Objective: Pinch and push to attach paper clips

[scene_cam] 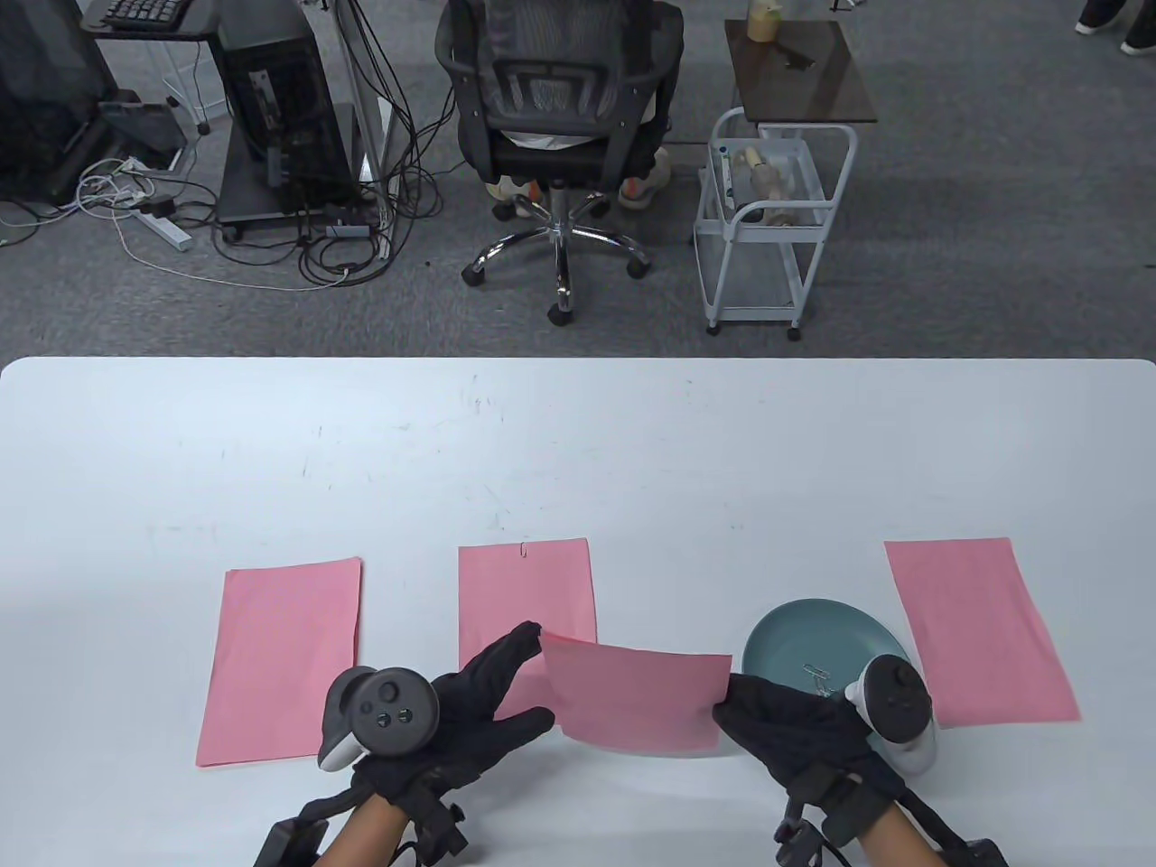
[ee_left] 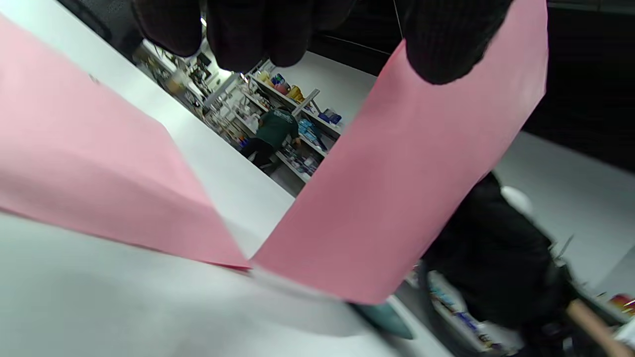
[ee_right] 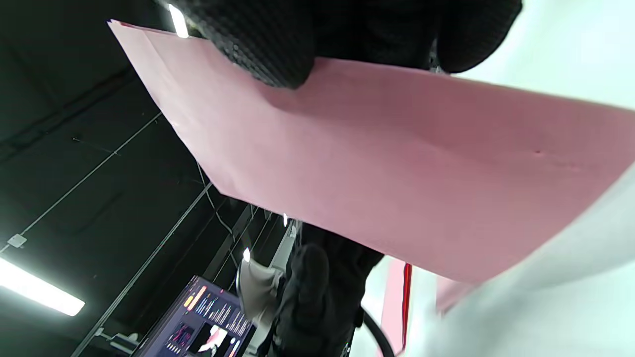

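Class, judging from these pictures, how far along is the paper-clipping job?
Done: the middle sheet wears a clip. In hand: left hand and right hand hold the lifted sheet, unclipped. Left: left sheet, right sheet; spare clips wait in the plate.

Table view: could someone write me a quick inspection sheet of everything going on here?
Surface: white table, scuffed.
Job's things: held pink sheet lifted between both hands; middle pink sheet flat, with a paper clip on its far edge; left pink sheet and right pink sheet flat; teal plate with loose clips.
Clutter: nothing seen.
Grips: left hand holds the held sheet's left end, right hand its right end.
Cables: floor cables beyond the table.
Surroundings: office chair, white cart.
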A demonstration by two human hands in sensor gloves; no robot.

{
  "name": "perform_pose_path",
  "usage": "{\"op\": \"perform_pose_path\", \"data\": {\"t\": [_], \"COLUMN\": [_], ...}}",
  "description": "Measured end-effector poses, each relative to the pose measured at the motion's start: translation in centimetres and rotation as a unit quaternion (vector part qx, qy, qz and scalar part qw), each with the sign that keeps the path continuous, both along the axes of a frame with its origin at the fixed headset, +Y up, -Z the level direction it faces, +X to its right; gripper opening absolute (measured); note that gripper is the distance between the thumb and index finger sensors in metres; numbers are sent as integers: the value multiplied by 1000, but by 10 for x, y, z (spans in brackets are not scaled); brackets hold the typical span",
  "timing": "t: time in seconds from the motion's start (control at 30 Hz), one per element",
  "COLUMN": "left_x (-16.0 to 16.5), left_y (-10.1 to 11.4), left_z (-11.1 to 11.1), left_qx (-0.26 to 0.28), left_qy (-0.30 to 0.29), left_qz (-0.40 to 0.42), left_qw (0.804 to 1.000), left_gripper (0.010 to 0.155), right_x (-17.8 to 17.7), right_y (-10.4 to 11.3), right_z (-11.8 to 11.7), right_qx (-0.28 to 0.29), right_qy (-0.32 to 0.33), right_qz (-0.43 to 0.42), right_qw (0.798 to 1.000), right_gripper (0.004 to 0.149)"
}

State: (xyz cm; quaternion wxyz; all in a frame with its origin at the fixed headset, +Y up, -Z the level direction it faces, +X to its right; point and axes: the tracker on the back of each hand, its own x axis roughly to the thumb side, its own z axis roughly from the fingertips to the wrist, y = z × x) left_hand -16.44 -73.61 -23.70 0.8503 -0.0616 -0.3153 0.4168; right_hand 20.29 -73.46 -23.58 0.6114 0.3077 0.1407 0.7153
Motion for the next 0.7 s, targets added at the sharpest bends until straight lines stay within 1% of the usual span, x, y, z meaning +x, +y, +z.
{"op": "perform_pose_path", "data": {"t": [0.1, 0.17, 0.23, 0.33, 0.43, 0.53, 0.63, 0.7], "left_x": [1, 2, 3, 4, 3, 5, 8, 10], "left_y": [-1, 0, 2, 4, 2, 0, 1, 1], "left_z": [0, 2, 4, 6, 6, 6, 8, 9], "left_qx": [-28, -34, -27, -14, -18, -21, -13, -5], "left_qy": [-35, -41, -34, -37, -33, -36, -38, -39], "left_qz": [44, 69, 76, 64, 65, 65, 57, 52], "left_qw": [998, 996, 996, 997, 997, 997, 998, 998], "left_gripper": [77, 67, 56, 53, 52, 47, 45, 44], "right_x": [-7, -9, -10, -10, -9, -10, -11, -11], "right_y": [-5, -9, -13, -18, -20, -20, -15, -12], "right_z": [1, 1, 1, 1, 0, 1, 3, 5], "right_qx": [-13, -25, -38, -49, -53, -56, -37, -19], "right_qy": [16, 22, 25, 21, 26, 37, 42, 34], "right_qz": [-11, -16, -15, -4, 9, 9, 14, 17], "right_qw": [1000, 999, 999, 999, 998, 998, 998, 999], "right_gripper": [41, 41, 41, 41, 42, 46, 48, 49]}}
